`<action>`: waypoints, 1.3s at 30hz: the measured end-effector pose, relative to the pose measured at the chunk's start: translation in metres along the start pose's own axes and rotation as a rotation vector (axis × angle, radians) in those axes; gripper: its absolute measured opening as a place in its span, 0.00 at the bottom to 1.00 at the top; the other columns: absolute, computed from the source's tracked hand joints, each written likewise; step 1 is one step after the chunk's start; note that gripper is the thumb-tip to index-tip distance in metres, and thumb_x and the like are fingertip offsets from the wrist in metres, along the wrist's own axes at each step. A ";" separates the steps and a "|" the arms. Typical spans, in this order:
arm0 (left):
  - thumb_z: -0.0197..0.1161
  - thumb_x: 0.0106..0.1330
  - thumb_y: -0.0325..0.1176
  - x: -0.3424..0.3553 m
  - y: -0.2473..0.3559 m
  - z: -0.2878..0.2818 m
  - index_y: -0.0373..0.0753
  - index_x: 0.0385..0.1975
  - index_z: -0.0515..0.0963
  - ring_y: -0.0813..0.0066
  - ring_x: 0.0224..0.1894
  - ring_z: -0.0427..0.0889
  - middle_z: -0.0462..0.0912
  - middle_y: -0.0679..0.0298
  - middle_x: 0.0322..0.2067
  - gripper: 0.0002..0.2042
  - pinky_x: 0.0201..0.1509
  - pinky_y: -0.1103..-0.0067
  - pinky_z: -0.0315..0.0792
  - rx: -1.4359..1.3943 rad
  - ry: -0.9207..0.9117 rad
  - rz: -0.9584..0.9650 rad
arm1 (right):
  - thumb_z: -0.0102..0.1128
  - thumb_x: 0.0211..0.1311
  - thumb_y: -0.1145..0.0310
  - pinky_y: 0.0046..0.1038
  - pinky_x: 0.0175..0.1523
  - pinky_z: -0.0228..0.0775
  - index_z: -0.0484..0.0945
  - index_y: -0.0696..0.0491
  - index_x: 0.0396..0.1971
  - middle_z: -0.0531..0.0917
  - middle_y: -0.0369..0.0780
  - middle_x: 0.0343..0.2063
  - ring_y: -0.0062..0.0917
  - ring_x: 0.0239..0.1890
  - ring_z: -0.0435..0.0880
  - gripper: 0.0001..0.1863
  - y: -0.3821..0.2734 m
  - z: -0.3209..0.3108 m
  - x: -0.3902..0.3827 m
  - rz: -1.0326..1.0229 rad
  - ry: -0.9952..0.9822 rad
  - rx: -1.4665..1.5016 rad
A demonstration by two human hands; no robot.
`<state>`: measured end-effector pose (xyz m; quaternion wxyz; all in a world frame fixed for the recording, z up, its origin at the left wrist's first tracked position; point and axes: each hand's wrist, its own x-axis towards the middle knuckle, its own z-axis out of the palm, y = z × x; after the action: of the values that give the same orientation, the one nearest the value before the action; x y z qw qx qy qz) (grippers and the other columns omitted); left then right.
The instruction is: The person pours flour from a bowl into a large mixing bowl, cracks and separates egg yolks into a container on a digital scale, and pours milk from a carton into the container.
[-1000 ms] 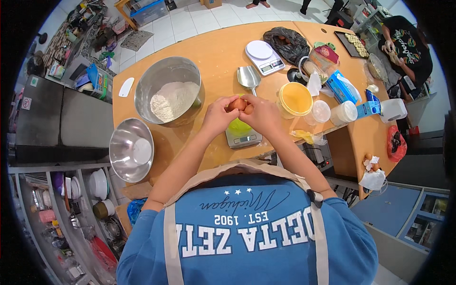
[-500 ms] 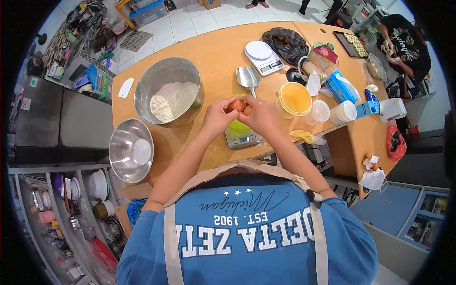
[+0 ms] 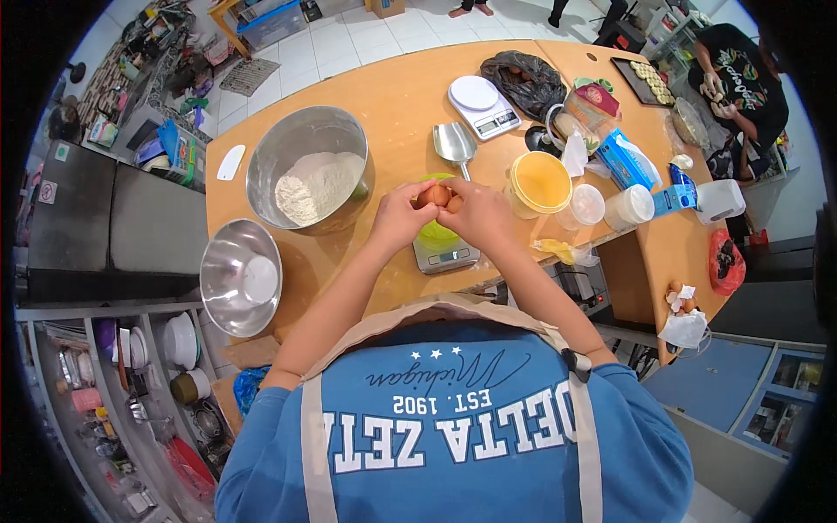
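My left hand (image 3: 403, 209) and my right hand (image 3: 475, 212) meet over a yellow-green bowl (image 3: 436, 234), fingers curled round a brown egg (image 3: 437, 195). A second brown piece (image 3: 454, 203), another egg or part of the shell, shows at my right fingers. The bowl sits on a silver digital scale (image 3: 446, 260). A metal scoop (image 3: 453, 142) lies just beyond, a yellow tub (image 3: 539, 183) stands to the right, and a large steel bowl of flour (image 3: 314, 187) is at the left.
An empty steel bowl (image 3: 225, 261) is near left, a white scale (image 3: 481, 109) and black bag (image 3: 521, 83) at the back. Containers (image 3: 629, 206) and packets crowd the table's right. A co-worker (image 3: 741, 87) handles something pale beside a tray of dough balls (image 3: 647, 78).
My hands stay almost still on the egg over the bowl. The co-worker's hands and body have shifted slightly.
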<state>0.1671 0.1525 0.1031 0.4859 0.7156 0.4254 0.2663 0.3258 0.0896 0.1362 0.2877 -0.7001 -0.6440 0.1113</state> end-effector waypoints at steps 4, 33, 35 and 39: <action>0.63 0.57 0.29 -0.001 0.006 0.001 0.36 0.55 0.76 0.77 0.38 0.82 0.80 0.60 0.46 0.23 0.44 0.81 0.75 0.020 -0.003 -0.024 | 0.65 0.45 0.54 0.40 0.36 0.76 0.83 0.45 0.39 0.85 0.43 0.26 0.41 0.30 0.84 0.19 0.001 -0.001 0.000 0.013 -0.021 -0.022; 0.65 0.54 0.33 0.000 0.002 0.002 0.37 0.51 0.78 0.71 0.39 0.84 0.83 0.56 0.41 0.22 0.46 0.78 0.76 -0.039 0.028 -0.065 | 0.64 0.44 0.56 0.39 0.38 0.77 0.83 0.44 0.38 0.85 0.45 0.27 0.40 0.32 0.85 0.18 -0.002 -0.011 0.005 0.064 -0.105 0.007; 0.65 0.55 0.33 0.000 0.002 0.002 0.38 0.52 0.78 0.73 0.39 0.84 0.84 0.57 0.41 0.23 0.46 0.79 0.76 -0.114 0.006 -0.098 | 0.64 0.43 0.56 0.39 0.39 0.77 0.84 0.44 0.39 0.85 0.45 0.27 0.40 0.32 0.85 0.19 -0.001 -0.011 0.006 0.073 -0.114 0.004; 0.65 0.55 0.33 0.004 -0.010 0.003 0.38 0.53 0.78 0.75 0.38 0.84 0.85 0.58 0.41 0.23 0.45 0.80 0.75 -0.146 0.001 -0.094 | 0.65 0.42 0.55 0.39 0.41 0.77 0.84 0.44 0.41 0.85 0.46 0.28 0.40 0.34 0.85 0.21 -0.001 -0.012 0.007 0.082 -0.131 -0.004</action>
<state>0.1681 0.1565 0.0929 0.5484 0.6574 0.4383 0.2737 0.3326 0.0935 0.1480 0.2386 -0.7178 -0.6323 0.1673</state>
